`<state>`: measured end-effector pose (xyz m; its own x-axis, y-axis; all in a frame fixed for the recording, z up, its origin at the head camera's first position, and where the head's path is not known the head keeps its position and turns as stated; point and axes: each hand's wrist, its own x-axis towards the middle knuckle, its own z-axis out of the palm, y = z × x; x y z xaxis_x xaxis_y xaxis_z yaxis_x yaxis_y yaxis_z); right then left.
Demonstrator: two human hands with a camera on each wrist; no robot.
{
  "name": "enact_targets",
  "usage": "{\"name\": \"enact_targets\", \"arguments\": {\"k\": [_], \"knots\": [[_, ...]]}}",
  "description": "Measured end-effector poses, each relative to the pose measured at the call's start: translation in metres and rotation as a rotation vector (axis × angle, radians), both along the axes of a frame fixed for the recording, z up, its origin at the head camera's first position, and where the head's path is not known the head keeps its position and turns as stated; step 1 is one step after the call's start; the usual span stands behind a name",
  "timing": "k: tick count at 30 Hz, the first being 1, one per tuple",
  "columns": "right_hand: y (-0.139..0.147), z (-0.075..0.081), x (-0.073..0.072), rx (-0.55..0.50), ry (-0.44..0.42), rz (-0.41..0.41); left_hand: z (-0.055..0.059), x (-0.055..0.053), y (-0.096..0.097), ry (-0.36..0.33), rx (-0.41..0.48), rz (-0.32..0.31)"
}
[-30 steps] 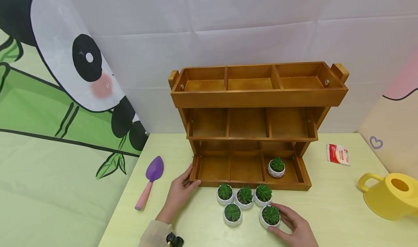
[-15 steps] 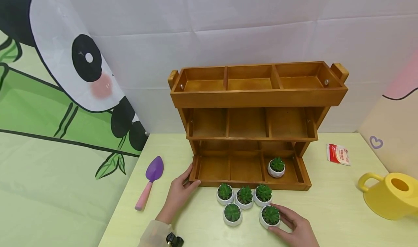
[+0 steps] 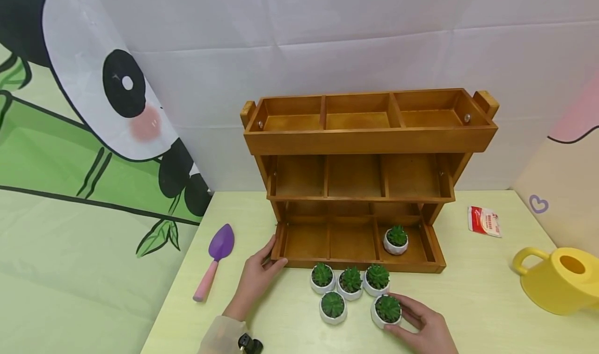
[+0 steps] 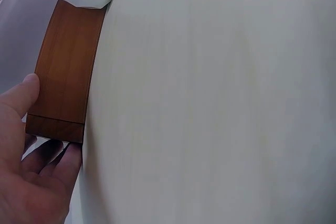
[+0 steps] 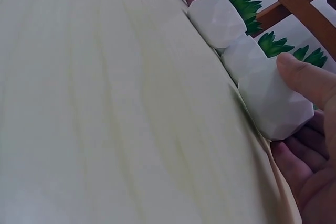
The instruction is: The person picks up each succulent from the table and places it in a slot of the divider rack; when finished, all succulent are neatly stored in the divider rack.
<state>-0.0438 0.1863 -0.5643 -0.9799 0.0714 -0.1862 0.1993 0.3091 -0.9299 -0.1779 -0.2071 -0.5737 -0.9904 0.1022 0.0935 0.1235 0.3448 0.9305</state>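
I have the right hand (image 3: 423, 327) pinching a potted succulent (image 3: 387, 311) from its right side, thumb toward me and fingertips on the far side of the wall. It sits low at the tabletop, in front of the shelf and just before the right end of a row of three matching pots (image 3: 350, 283); whether its base fully bears on the surface I can't tell. The plant is a tight rosette of pointed, saturated green leaves, and the right wrist view shows me a matte white pot cut into flat facets, rounding in toward the base. To its left stands another matching pot (image 3: 333, 308), well apart. My left hand (image 3: 255, 276) grips the left front corner of the wooden shelf (image 3: 369, 142), thumb on the front face, fingers round the end. That shelf is honey-brown with a soft varnished sheen and visible grain, three stepped tiers of three square-edged compartments each; one more potted succulent (image 3: 395, 240) sits in the bottom right one. The table (image 3: 477, 291) has a pale yellow, faintly streaked top, bearing a smooth purple-bladed trowel (image 3: 215, 263) with a pink handle and a rounded yellow watering can (image 3: 554, 278).
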Motion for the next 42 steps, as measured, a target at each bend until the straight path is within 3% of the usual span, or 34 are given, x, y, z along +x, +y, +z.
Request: {"name": "enact_targets", "arguments": {"k": [6, 13, 26, 34, 42], "knots": [[0.001, 0.004, 0.001, 0.000, 0.046, -0.002, -0.001, 0.000, 0.000, -0.004, 0.001, 0.001], [0.005, 0.009, 0.000, 0.084, 0.112, 0.014, 0.001, 0.001, 0.000, -0.006, 0.010, 0.000], [0.012, 0.039, -0.006, 0.111, 0.093, 0.058, 0.002, 0.002, 0.000, 0.000, -0.001, -0.001], [0.017, 0.052, -0.012, 0.115, 0.167, 0.061, 0.004, 0.003, 0.000, 0.020, -0.010, -0.005], [0.022, 0.059, -0.022, 0.077, 0.304, 0.087, 0.004, 0.003, 0.000, 0.023, -0.008, -0.008]]}}
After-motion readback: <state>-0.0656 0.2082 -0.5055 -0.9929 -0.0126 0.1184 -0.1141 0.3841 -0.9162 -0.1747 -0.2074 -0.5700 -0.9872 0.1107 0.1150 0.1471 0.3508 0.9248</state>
